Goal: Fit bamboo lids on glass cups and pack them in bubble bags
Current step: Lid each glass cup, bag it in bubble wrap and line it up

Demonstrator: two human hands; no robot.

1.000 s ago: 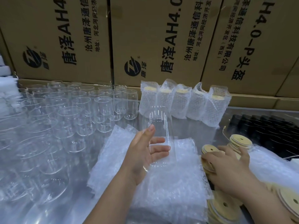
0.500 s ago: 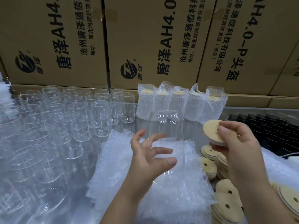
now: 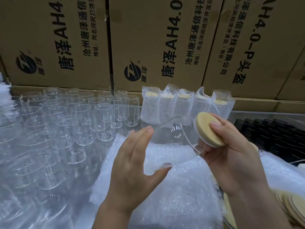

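My left hand point(image 3: 132, 164) grips a clear glass cup point(image 3: 171, 138), tilted on its side with its open mouth toward the right. My right hand point(image 3: 231, 156) holds a round bamboo lid point(image 3: 208, 128) with a white seal ring right at the cup's mouth; its rim touches or nearly touches the glass. Both are held above a pile of flat bubble bags point(image 3: 173, 187). Several packed cups in bubble bags point(image 3: 183, 106) stand in a row at the back.
Many empty glass cups point(image 3: 66, 123) crowd the left half of the table. Loose bamboo lids point(image 3: 290, 207) lie at the lower right. A black tray point(image 3: 272, 134) sits at the right. Cardboard boxes point(image 3: 156, 38) form a wall behind.
The right hand picked a lid from the pile and brought it to the cup's mouth. The left hand tipped the cup from upright onto its side.
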